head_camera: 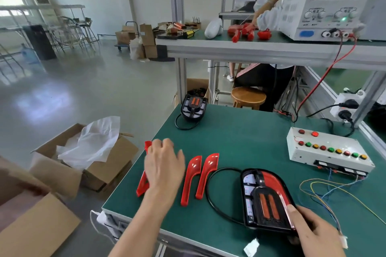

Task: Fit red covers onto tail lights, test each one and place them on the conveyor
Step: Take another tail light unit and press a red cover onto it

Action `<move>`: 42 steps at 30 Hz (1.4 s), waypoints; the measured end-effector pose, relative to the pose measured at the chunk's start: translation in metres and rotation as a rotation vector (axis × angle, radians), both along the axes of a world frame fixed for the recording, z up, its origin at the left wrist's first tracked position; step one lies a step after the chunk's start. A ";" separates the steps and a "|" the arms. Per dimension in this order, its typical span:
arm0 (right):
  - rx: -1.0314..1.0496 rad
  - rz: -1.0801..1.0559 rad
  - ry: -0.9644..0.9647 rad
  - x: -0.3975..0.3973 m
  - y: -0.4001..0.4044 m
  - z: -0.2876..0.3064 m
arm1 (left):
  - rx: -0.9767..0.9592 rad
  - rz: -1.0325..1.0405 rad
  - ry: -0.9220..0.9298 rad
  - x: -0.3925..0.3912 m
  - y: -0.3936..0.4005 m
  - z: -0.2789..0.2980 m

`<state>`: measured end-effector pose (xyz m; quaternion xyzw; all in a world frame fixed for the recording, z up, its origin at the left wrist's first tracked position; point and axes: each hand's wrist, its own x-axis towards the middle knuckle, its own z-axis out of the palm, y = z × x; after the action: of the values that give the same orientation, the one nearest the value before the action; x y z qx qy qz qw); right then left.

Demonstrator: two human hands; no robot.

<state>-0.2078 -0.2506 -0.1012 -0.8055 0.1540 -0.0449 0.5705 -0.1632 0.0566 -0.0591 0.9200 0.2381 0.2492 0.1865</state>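
At lower right the right hand [313,233] grips the tail light [269,200] to steady it, while the left hand [165,165], fingers curled, reaches over a red cover [144,177] at centre left, probably to take it.

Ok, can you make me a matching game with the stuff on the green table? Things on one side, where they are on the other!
Things:
1. tail light with red cover
2. uncovered tail light
3. button box
4. two loose red covers

Places:
A. far corner of the table
B. right side, wires trailing out
C. held by the right hand
D. middle, just right of the left hand

Pairs: 1-C, 2-A, 3-B, 4-D
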 end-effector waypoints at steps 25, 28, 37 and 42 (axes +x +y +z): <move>0.066 0.047 0.000 0.000 -0.007 -0.009 | -0.564 -0.177 -0.173 -0.014 0.004 0.023; 0.054 0.085 -0.023 0.000 -0.008 -0.011 | -0.922 -0.390 -0.210 -0.017 -0.042 0.018; 0.026 0.117 -0.061 -0.002 -0.011 -0.015 | -1.186 -0.462 0.005 -0.024 -0.128 -0.026; -0.005 0.111 -0.074 -0.002 -0.010 -0.020 | -0.714 -0.425 0.076 -0.031 -0.130 -0.026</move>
<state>-0.2101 -0.2606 -0.1215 -0.8120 0.0878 -0.0431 0.5755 -0.1943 -0.0735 -0.0848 0.8347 0.1209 0.0728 0.5323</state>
